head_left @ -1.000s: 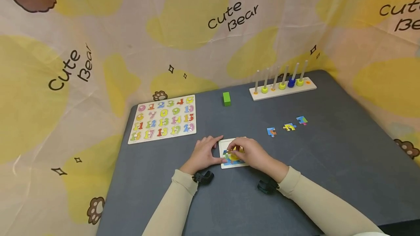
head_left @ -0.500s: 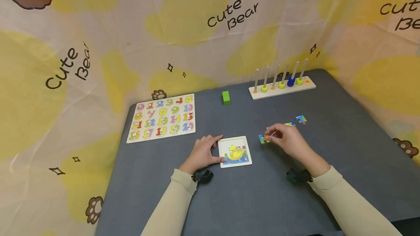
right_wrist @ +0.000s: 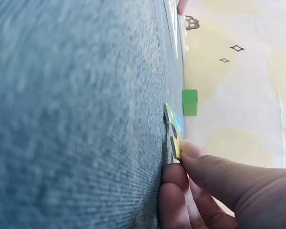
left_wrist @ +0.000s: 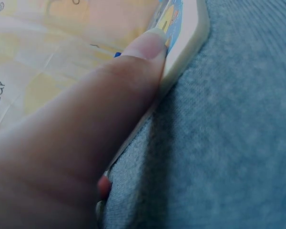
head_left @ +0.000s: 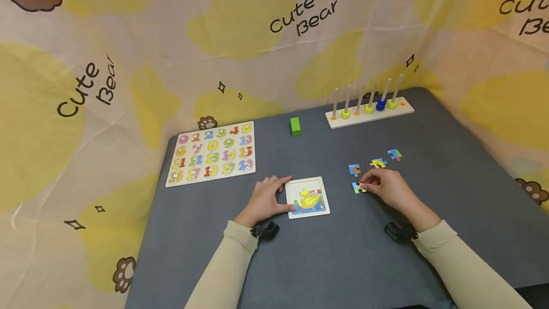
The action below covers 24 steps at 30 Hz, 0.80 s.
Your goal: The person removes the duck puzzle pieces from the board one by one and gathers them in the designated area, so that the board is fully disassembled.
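Observation:
In the head view a square white puzzle tray (head_left: 323, 210) with a yellow duck picture lies in the middle of the table. My left hand (head_left: 267, 201) rests against its left side, fingertip at the upper corner and thumb over the lower corner; the left wrist view has the thumb (left_wrist: 140, 50) lying on the rim. To the right, my right hand (head_left: 388, 189) pinches a blue, green and yellow jigsaw piece (head_left: 357, 187) close over the table, its thumb on top (right_wrist: 193, 150). Three other jigsaw pieces lie beyond: a blue-orange one (head_left: 354, 170), a yellow one (head_left: 378, 162) and a blue-green one (head_left: 394, 154).
At the back left lies a number board (head_left: 210, 154) of coloured numerals. A green block (head_left: 295, 127) stands near the back edge. Further right is a white peg stand (head_left: 369, 113) with several upright pegs and a few rings. A printed cloth wall (head_left: 249, 27) borders the table behind.
My right hand has moved from over the tray out to the right with the jigsaw piece, bringing it beside the other loose pieces. My left hand has stayed at the tray.

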Each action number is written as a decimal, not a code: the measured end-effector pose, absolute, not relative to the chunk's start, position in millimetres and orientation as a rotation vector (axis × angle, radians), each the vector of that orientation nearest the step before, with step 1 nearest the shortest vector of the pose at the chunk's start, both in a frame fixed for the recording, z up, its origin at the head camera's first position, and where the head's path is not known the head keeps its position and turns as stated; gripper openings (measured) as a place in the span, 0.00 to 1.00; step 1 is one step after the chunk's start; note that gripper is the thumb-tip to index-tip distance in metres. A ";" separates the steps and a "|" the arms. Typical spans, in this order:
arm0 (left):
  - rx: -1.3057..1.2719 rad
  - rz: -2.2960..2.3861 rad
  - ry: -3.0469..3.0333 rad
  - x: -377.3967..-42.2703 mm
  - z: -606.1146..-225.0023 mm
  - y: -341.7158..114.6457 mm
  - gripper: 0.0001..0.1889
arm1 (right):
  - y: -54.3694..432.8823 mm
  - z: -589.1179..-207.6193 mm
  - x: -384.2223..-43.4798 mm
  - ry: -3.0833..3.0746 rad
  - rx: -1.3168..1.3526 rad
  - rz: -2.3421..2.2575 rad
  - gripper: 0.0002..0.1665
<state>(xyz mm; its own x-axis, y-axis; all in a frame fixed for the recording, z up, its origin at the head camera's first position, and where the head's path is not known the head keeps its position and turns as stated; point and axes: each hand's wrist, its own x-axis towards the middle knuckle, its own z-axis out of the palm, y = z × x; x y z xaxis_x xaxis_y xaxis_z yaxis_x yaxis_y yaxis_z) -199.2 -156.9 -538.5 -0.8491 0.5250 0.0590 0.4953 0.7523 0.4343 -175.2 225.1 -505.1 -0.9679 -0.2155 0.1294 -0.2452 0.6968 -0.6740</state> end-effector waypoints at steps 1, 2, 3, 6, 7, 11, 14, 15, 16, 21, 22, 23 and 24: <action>0.843 0.688 2.877 -199.9 -538.3 -156.2 0.51 | 225.2 -504.9 -174.9 -2.852 0.384 1.147 0.05; 0.847 0.691 2.876 -200.4 -538.0 -155.6 0.51 | 225.0 -504.4 -174.5 -2.848 0.382 1.143 0.05; 0.849 0.694 2.873 -200.6 -537.8 -155.1 0.51 | 224.8 -504.2 -173.9 -2.847 0.385 1.135 0.05; 0.843 0.702 2.867 -200.3 -537.7 -154.7 0.51 | 223.7 -502.8 -171.5 -2.858 0.411 1.124 0.04; 0.841 0.699 2.866 -200.1 -537.7 -154.7 0.51 | 223.5 -502.4 -170.7 -2.863 0.419 1.119 0.04; 0.830 0.693 2.865 -198.9 -538.0 -156.3 0.51 | 221.5 -502.1 -169.0 -2.880 0.433 1.103 0.04; 0.828 0.696 2.867 -198.7 -537.2 -157.2 0.50 | 219.3 -501.1 -168.9 -2.894 0.429 1.065 0.05; 0.827 0.695 2.870 -198.8 -536.9 -157.2 0.50 | 218.5 -500.5 -168.7 -2.904 0.426 1.039 0.05; 0.827 0.695 2.871 -198.9 -536.6 -157.2 0.50 | 217.7 -499.7 -168.5 -2.915 0.425 1.009 0.05; 0.839 0.700 2.867 -198.8 -535.4 -157.3 0.50 | 210.3 -494.2 -164.3 -2.949 0.427 0.853 0.06; 0.842 0.703 2.863 -198.6 -535.2 -157.2 0.50 | 207.5 -493.0 -163.3 -2.940 0.439 0.844 0.06; 0.845 0.704 2.862 -198.4 -535.6 -157.2 0.50 | 203.9 -491.8 -162.3 -2.927 0.458 0.840 0.06; 0.845 0.708 2.860 -198.2 -535.4 -156.9 0.50 | 199.5 -490.6 -161.3 -2.906 0.485 0.841 0.06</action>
